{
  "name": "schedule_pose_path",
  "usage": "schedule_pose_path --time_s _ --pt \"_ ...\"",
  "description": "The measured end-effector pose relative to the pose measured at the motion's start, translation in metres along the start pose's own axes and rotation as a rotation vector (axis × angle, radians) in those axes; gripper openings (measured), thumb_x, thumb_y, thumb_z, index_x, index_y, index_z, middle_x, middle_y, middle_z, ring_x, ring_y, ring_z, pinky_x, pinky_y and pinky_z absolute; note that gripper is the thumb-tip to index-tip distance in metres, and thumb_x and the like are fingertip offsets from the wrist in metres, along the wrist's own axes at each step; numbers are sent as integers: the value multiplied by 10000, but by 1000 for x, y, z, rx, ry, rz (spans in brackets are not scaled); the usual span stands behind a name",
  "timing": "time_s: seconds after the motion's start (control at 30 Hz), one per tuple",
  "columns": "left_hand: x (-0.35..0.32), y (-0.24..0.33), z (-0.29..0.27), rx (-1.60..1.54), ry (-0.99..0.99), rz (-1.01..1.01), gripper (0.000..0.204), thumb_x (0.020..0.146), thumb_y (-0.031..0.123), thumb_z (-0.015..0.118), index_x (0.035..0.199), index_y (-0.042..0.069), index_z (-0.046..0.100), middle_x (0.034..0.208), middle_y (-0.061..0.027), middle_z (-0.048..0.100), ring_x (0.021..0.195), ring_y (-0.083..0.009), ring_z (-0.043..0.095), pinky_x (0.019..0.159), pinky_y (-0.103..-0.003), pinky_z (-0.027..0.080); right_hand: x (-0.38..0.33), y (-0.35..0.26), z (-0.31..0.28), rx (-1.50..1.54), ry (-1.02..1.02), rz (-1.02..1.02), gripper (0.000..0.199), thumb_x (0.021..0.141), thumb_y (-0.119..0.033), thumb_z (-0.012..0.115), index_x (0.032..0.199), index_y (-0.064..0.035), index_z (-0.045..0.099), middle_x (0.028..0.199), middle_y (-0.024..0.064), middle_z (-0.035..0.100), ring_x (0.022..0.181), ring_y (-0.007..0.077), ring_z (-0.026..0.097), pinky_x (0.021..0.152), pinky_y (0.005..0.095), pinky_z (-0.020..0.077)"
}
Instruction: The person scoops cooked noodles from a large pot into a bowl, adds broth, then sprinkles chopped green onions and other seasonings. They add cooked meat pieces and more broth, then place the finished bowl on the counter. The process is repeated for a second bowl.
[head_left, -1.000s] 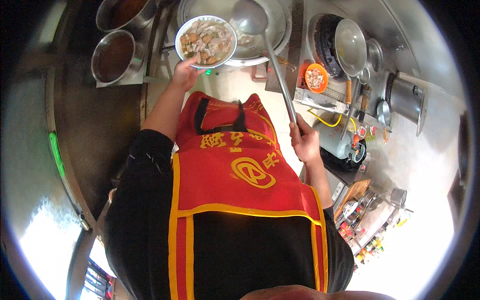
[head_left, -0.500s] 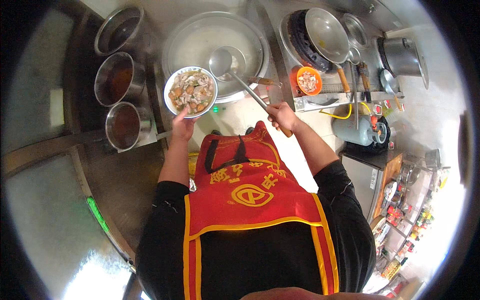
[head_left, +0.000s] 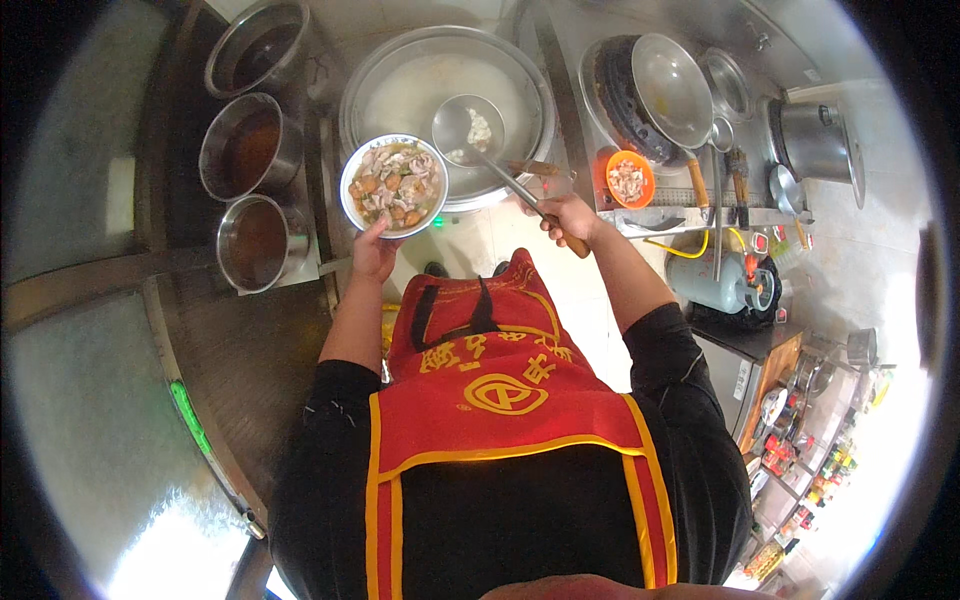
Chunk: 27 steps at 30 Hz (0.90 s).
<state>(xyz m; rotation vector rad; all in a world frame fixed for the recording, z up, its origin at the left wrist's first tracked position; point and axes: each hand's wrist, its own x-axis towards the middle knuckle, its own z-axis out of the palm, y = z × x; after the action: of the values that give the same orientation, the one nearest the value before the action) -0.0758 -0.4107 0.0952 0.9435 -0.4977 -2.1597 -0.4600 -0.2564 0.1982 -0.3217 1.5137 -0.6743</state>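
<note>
My left hand is closed on the near rim of a white bowl, its thumb over the edge. Sliced meat, brown chunks and broth fill the bowl. In my right hand is the wooden-ended handle of a large metal ladle. The ladle's head is over a wide steel pot of cloudy pale broth, just beyond the bowl, and a few whitish pieces lie in it. Part of the pot's near side is hidden behind the bowl.
Three steel pots of dark liquid stand at the left. To the right are a wok on a burner, an orange bowl of pale meat pieces, and a tall pot. A gas cylinder sits below the counter.
The view has shifted slightly, so most things appear a little farther right. Whitish pieces now show more plainly in the ladle's head. Both hands keep their grips.
</note>
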Motion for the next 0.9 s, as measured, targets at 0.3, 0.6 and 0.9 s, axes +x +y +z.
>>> schedule_pose_path --time_s 0.3,0.6,0.9 --pt "-4 1 5 -41 10 10 633 911 167 687 1487 52 454 1388 -105 616 1227 -275 642 989 -445 569 11 5 -3 104 -55 31 229 1046 -291 579 1038 -63 581 750 52 600 494 124 507 407 319 424" --pt "5 8 -4 26 46 19 600 944 256 659 1460 4 486 1362 -134 643 1199 -282 668 989 -435 579 -47 10 20 208 1 -13 221 1053 -291 542 1027 -74 582 737 36 563 479 95 452 405 291 369" --pt "9 20 -5 36 -28 -13 529 964 279 635 1400 -6 540 1255 -153 697 1073 -265 720 832 -381 647 -156 -9 43 181 126 -55 271 1066 -298 531 1143 -55 623 721 10 542 470 67 425 397 249 364"
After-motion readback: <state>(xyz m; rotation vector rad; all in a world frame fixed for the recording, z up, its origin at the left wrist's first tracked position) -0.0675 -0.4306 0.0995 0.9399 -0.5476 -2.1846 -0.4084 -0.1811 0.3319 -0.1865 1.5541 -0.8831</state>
